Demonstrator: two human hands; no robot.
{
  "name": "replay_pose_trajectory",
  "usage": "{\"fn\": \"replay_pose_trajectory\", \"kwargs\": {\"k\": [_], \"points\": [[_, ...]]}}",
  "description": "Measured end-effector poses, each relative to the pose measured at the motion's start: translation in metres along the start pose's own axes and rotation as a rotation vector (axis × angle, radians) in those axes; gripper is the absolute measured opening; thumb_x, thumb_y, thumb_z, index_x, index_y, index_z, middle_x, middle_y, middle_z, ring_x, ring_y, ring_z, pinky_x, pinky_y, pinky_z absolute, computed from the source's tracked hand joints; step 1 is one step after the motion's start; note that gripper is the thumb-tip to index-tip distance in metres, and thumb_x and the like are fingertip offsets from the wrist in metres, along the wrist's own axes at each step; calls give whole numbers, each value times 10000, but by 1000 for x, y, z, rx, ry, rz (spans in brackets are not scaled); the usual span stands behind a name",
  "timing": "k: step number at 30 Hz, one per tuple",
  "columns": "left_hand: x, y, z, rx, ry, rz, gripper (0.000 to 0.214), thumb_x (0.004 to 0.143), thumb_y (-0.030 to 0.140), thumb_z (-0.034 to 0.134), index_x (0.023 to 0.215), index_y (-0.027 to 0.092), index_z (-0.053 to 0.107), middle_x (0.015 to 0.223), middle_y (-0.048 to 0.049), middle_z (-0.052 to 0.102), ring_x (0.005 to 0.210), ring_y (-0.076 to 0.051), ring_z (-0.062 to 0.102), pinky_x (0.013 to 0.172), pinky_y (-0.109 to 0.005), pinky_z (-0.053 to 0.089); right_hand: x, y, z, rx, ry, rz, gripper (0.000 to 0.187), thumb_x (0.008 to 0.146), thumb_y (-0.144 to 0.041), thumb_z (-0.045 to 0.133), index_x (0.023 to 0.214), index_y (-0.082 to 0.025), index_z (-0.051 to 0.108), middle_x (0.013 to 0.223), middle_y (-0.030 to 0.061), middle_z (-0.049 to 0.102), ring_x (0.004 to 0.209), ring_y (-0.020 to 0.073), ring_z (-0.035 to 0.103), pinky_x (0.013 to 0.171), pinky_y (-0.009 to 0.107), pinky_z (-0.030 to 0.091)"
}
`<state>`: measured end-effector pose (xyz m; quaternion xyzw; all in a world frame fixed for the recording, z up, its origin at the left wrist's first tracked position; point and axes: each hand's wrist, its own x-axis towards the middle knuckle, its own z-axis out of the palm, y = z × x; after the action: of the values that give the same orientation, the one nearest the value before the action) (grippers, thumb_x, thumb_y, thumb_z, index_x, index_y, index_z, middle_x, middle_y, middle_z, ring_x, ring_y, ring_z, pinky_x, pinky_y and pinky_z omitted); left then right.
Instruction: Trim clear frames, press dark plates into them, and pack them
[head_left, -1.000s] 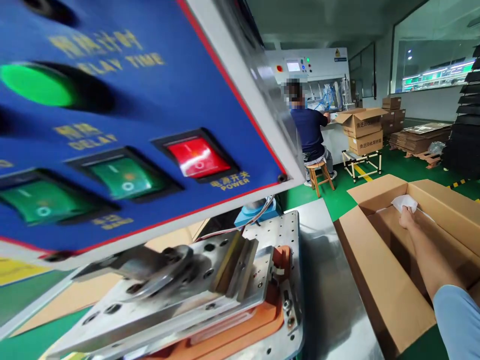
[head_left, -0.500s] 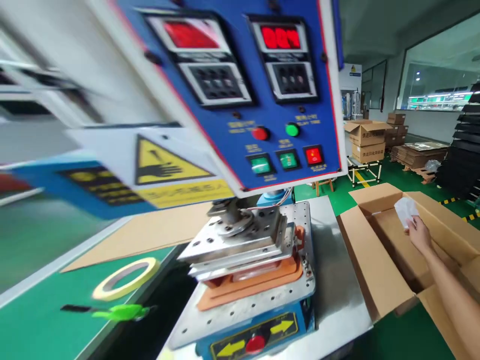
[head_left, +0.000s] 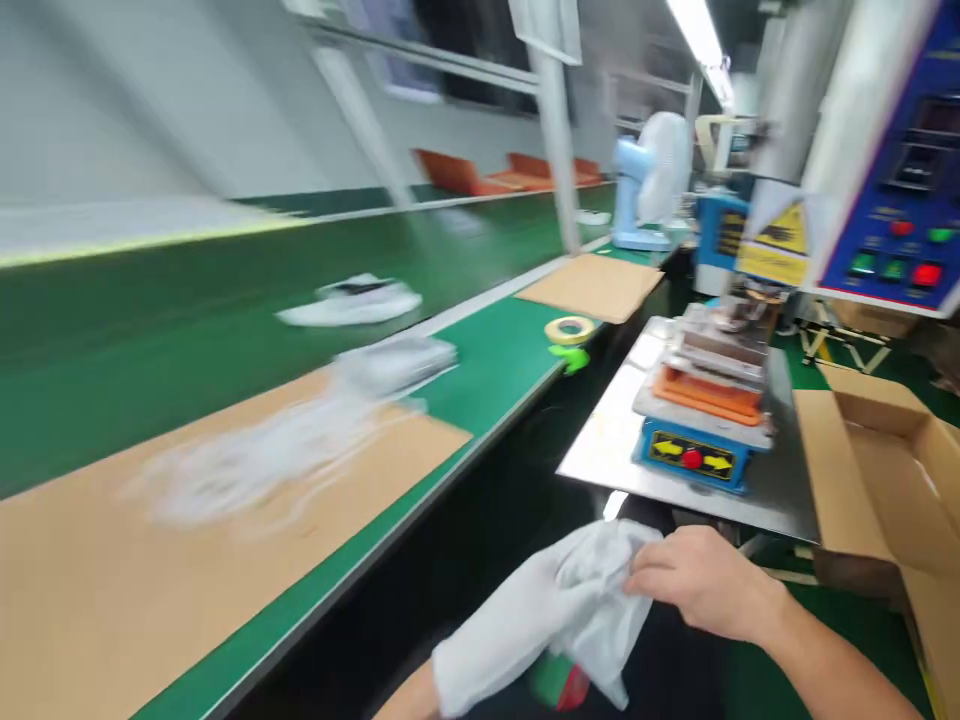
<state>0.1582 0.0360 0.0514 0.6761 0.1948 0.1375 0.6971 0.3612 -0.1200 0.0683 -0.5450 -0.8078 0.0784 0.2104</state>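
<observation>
My left hand, in a white glove, grips a crumpled thin white bag-like piece in the lower middle of the head view. From the right, my bare right hand pinches the upper edge of the same piece, its fingers bent. Motion blur hides whether it is cloth or film. Beyond my hands stands a press, with an orange fixture beneath metal plates on a blue base.
On the left, a green bench carries a cardboard sheet, blurred white pieces, a tape roll and a bright green object. A conveyor runs behind it. An open carton stands at right; a fan is farther back.
My view has swung left and back from the press. My right hand, earlier holding a small white piece over the carton, is now at the white piece with my gloved left hand, which has come into view.
</observation>
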Motion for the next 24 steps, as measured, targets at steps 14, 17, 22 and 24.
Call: {"fn": "replay_pose_trajectory", "kwargs": {"k": [14,17,22,24], "points": [[-97,-50,-29,187,1079,230,762,890,480,776,1553,249,480,1606,-187,485,1376,-370,608,1061,-544,587,95,-75,101,1142,77,735,651,865,-616,818,1328,-197,635,1106,116,771,910,289,758,872,477,653],[-102,-49,-44,763,959,293,654,889,457,786,1476,248,588,1642,-198,435,1466,-411,500,1133,-595,508,92,-76,93,1066,152,770,686,823,-639,841,1311,-195,654,1028,98,779,861,282,755,814,445,662],[-95,-25,-67,1137,623,344,205,1033,309,597,1013,195,766,1444,-190,648,1415,-470,535,941,-591,568,79,-78,87,1011,191,814,652,808,-649,841,1247,-194,684,898,63,757,736,244,731,715,398,650],[-95,-20,-70,1036,672,450,200,1045,230,554,1018,194,749,1376,-168,688,1390,-420,570,981,-579,555,74,-75,87,1009,195,829,650,816,-646,832,1258,-193,681,928,73,761,763,257,735,731,411,648]]}}
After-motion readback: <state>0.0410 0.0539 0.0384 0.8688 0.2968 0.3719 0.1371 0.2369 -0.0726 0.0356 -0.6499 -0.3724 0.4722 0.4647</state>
